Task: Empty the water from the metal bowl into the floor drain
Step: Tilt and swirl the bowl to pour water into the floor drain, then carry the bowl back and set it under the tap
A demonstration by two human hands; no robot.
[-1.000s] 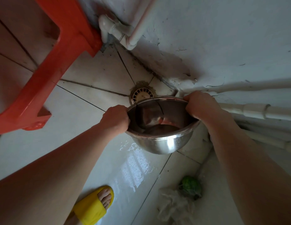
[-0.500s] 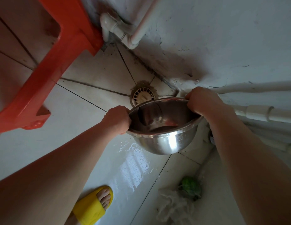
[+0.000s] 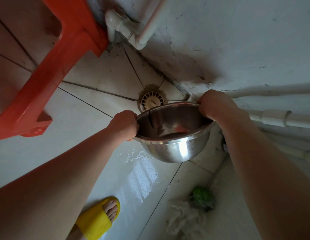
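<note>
I hold a shiny metal bowl [image 3: 175, 149] above the tiled floor, just in front of the round floor drain [image 3: 151, 99]. My left hand [image 3: 124, 124] grips the bowl's left rim and my right hand [image 3: 215, 105] grips its far right rim. The bowl tips slightly away from me, its far rim next to the drain. A little dark water lies in the bottom, with reddish reflections. The drain has a slotted beige cover and sits in the floor's corner by the wall.
An orange plastic stool [image 3: 52, 54] stands at the left. White pipes [image 3: 126, 26] run along the wall, more pipes [image 3: 280, 118] at the right. A wet patch [image 3: 142, 174] shines on the tiles. My foot in a yellow slipper [image 3: 98, 219] is below; a green object [image 3: 202, 196] and crumpled plastic [image 3: 183, 220] lie nearby.
The bowl has moved slightly up and toward the drain, with its far rim tilting further over. Both hands have kept their grip on the rim.
</note>
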